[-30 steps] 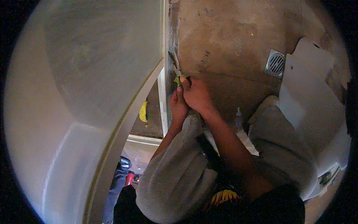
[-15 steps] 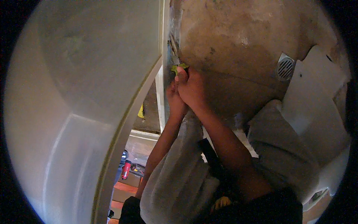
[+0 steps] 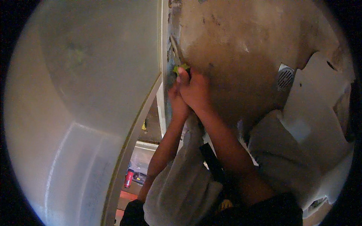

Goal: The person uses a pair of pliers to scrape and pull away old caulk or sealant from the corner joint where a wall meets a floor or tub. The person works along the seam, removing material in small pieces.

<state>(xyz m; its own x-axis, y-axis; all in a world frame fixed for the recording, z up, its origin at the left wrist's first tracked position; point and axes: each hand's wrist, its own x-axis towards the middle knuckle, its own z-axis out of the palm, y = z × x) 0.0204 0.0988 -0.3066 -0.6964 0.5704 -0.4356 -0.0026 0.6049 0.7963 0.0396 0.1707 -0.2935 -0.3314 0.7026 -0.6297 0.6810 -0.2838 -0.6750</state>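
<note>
Against the floor's left edge, my right hand [image 3: 195, 89] is closed round a hand tool [image 3: 181, 69] with a yellow-green part showing past the thumb. A narrow, pale, blade-like length [image 3: 174, 48] lies beyond that part, along the edge strip; whether it belongs to the tool is hard to tell. My left hand [image 3: 177, 101] is closed just behind and below the right, the two touching. Its fingers are partly hidden, so I cannot tell how much of the tool it grips.
A large translucent panel [image 3: 102, 67] with a pale frame [image 3: 163, 45] rises close on my left. A stained brown floor [image 3: 233, 60] spreads to the right, with a metal drain grate [image 3: 285, 78] and a white sheet [image 3: 316, 98]. Through the frame, a red cylindrical object [image 3: 129, 178] shows.
Both hands have shifted slightly farther along the floor edge, still together on the tool. The view has moved a little, and more of the pale, narrow length shows.
</note>
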